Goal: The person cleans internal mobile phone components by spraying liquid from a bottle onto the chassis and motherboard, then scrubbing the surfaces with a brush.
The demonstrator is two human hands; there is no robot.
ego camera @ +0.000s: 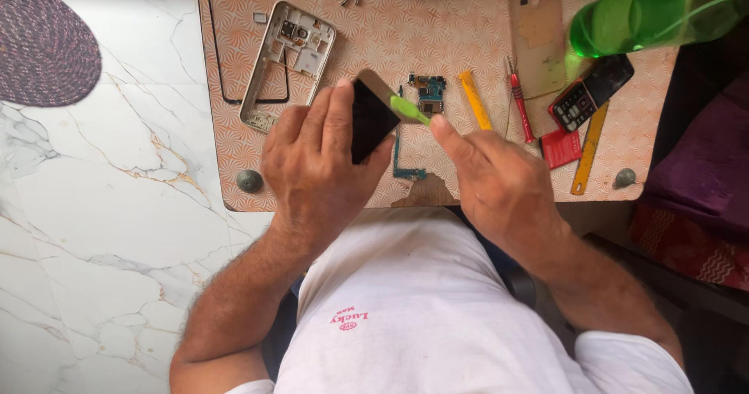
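We hold the phone screen [370, 119] tilted above the worktop's [468, 19] near edge, our left hand [316, 164] wrapped around it. Our right hand [495, 179] pinches a green pry tool [409, 110] against its upper edge. Just beyond lie a small circuit board [429, 92], yellow spudger [474, 100] and red screwdriver [520, 105].

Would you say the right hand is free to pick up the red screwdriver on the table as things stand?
Probably not right away: the right hand already holds a green pry tool against the phone screen. The red screwdriver lies uncovered just beyond it, so the path itself looks open.
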